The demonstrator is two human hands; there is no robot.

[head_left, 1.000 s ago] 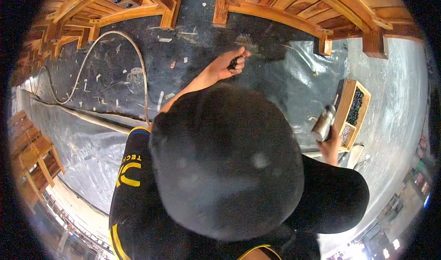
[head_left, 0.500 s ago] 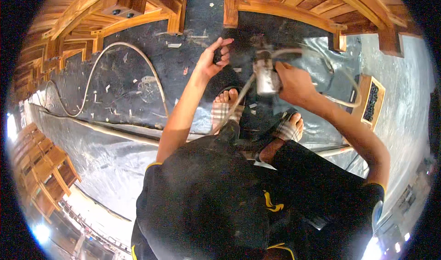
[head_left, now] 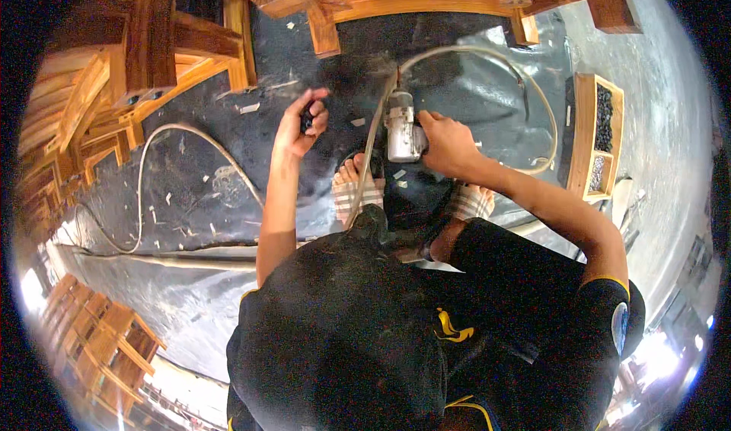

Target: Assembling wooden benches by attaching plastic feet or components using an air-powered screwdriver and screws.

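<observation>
your right grip [head_left: 451, 143] is grasping the silver metal pistol-shaped driver [head_left: 402, 135], its tip pointing away from you, above the dark sheeted floor [head_left: 297, 210]. your left grip [head_left: 300, 125] is clasping small black pieces [head_left: 307, 119]; count is unclear. the pale flexible hose [head_left: 371, 138] is running beside the driver; better be keeping it off the tip and steadying your wrist.

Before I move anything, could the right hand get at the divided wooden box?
Probably not: the right hand holds a silver power driver, and a pale hose loops between it and the divided wooden box.
</observation>
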